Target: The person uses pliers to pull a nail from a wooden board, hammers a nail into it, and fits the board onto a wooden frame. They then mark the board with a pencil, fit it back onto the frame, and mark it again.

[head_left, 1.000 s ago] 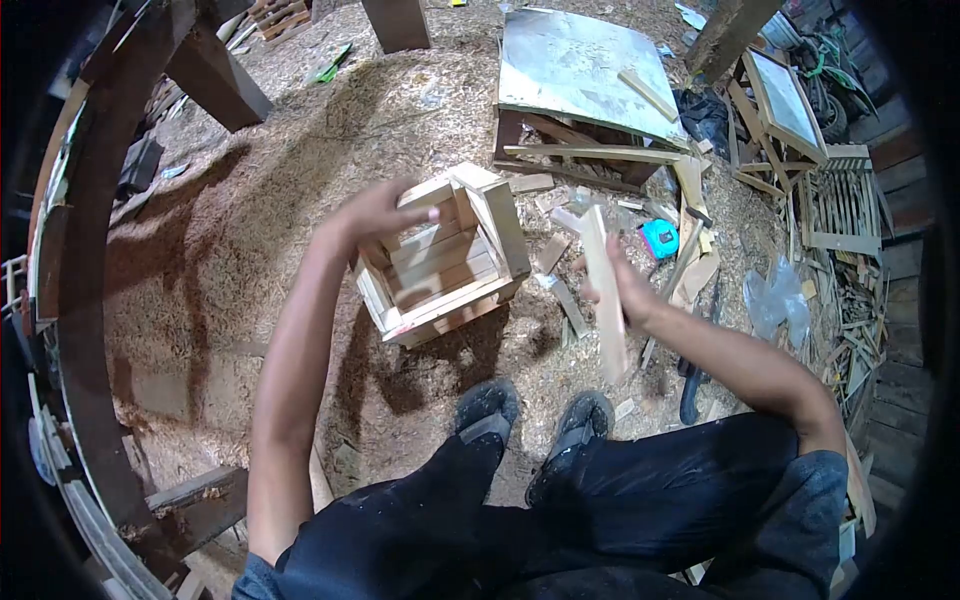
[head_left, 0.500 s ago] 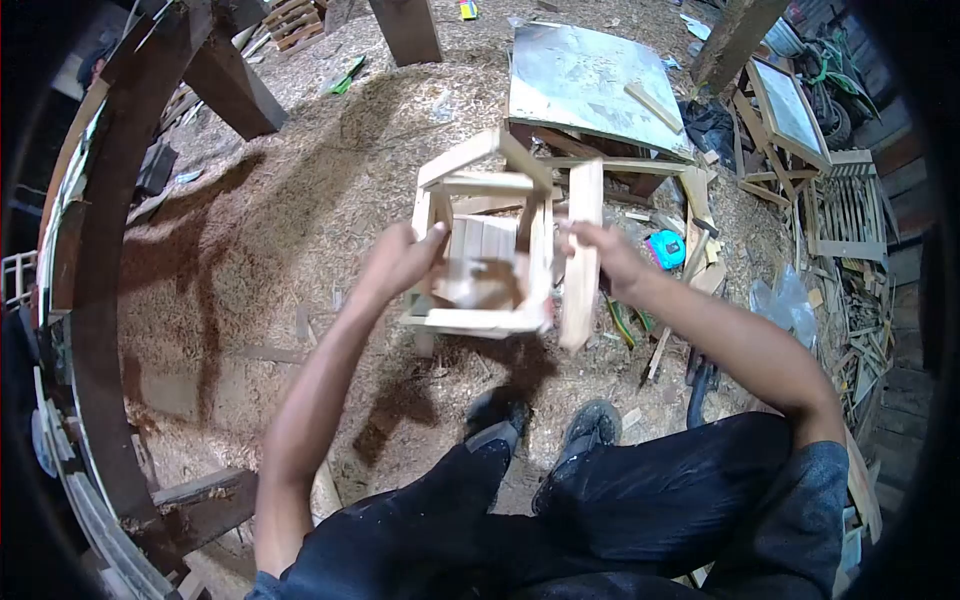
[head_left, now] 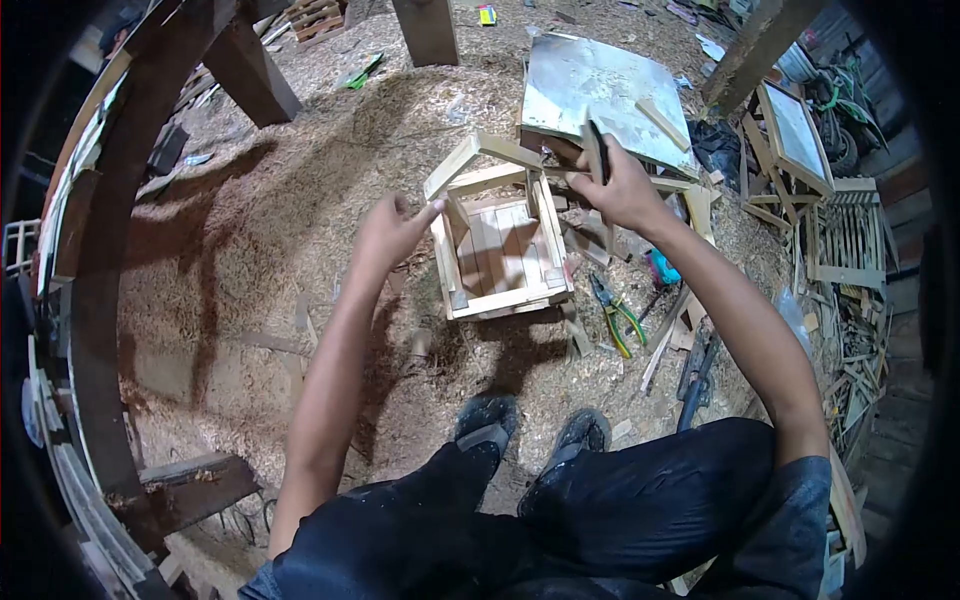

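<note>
A small house-shaped wooden frame with a slatted base and a pitched top stands low before my feet. My left hand is at its upper left side, thumb stretched against the wood and apart from the other fingers, which are partly hidden. My right hand is closed around a narrow piece, dark on one side and pale grey on the other; I cannot make out its kind. This hand is raised to the right of the frame. Pliers with yellow-green handles lie on the ground below it.
A pale board with a wooden stick on it sits ahead. A turquoise tape measure and wood offcuts lie to the right. Wood shavings cover the floor. Dark posts stand at the back, and a curved timber structure borders the left.
The wooden frame now looks lower and farther from me. My right hand has risen and moved away from the frame; the pale slat it held no longer shows as before. The pliers are uncovered.
</note>
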{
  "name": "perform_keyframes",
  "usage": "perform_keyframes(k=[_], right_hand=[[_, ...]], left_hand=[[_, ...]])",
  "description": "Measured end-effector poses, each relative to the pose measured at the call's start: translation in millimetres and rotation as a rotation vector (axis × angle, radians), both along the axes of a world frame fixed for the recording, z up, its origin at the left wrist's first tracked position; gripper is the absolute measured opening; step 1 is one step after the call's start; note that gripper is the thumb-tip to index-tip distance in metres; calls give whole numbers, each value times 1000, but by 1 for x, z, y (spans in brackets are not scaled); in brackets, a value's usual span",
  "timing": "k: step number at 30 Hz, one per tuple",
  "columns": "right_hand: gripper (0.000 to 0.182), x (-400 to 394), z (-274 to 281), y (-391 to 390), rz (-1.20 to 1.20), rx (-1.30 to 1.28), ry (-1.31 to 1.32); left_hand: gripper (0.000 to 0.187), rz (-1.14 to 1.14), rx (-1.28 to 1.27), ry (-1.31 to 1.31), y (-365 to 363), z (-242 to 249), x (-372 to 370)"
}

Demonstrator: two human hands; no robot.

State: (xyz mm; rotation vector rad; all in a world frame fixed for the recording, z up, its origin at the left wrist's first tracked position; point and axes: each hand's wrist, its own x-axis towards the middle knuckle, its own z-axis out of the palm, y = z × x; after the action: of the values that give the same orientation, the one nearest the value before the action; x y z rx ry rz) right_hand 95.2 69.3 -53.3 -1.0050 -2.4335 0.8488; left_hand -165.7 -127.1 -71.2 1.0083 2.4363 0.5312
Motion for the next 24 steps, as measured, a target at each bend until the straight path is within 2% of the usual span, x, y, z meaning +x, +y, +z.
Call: perform_keyframes(k=[1, 3, 4, 5, 6, 8, 12, 13, 14, 16, 17, 19, 24], right_hand=[[57, -9, 2, 3, 36, 35, -55], [57, -25, 9, 0, 104, 129, -13], [58, -33, 14, -1, 161, 220, 28], [56, -40, 18, -3, 201, 238, 45], [56, -47, 17, -2, 218, 240, 44], [55, -59, 12, 3, 376, 158, 154], [54, -69, 13, 3, 421, 87, 150], [41, -70, 15, 3, 405, 142, 136], [41, -71, 17, 3, 409, 138, 135], [54, -74, 19, 1, 452, 44, 125], [54, -75, 15, 2, 450, 40, 126], [51, -78, 6, 3, 425, 220, 168], [44, -77, 13, 2, 472, 131, 165]], left_hand=[[57, 11, 1, 1, 2, 1, 0], [51, -189, 559, 213, 7, 1, 6], [51, -173, 558, 217, 12, 2, 10], [52, -255, 586, 184, 19, 4, 15], [53, -338, 614, 151, 25, 7, 19], [52, -329, 643, 135, 33, 13, 24], [48, -317, 715, 38, 43, 9, 15], [48, -312, 714, 37, 43, 8, 15], [44, -313, 725, 29, 43, 7, 15], [40, -316, 730, 21, 43, 6, 14], [39, -334, 745, 45, 43, 5, 14], [38, -354, 757, 63, 44, 2, 13], [37, -357, 781, 112, 43, -3, 13]])
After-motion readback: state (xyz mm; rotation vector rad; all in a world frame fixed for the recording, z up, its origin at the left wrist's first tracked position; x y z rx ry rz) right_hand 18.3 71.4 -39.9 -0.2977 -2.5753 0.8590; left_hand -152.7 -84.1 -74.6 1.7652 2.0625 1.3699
